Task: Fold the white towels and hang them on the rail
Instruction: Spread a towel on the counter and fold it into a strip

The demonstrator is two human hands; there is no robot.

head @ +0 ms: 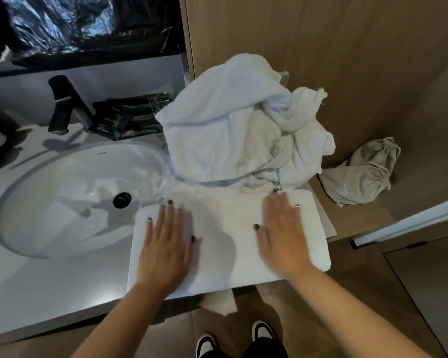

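Fingers (169,215) of the left hand (166,244) lie straight and slightly spread, palm flat on the folded white towel (225,236); those of the right hand (285,228) are straight and closer together, also pressing flat, though motion blur softens their outline. Nothing is pinched by either hand. Folded towel sits at the front edge of the tabletop (62,288), its left end just beside the sink (62,197), a loose flap (221,304) hanging over the front edge. Judged step: smoothing the fold before the next fold or the lift. To do it well: sweep both palms outward from centre to push out air and creases, square the near edge, and bring the hanging flap up into the stack so the layers line up. Behind the folded towel, touching its far edge, a heap of unfolded white towels (233,130) lies crumpled against the wood wall panel (321,47); how many pieces it holds cannot be told. Beige drawstring bag (365,171) lies on the floor to the right. Faucet (62,104) and dark sachets (119,117) stand behind the sink. No rail in view; the mirror above shows only dark, unclear reflections.
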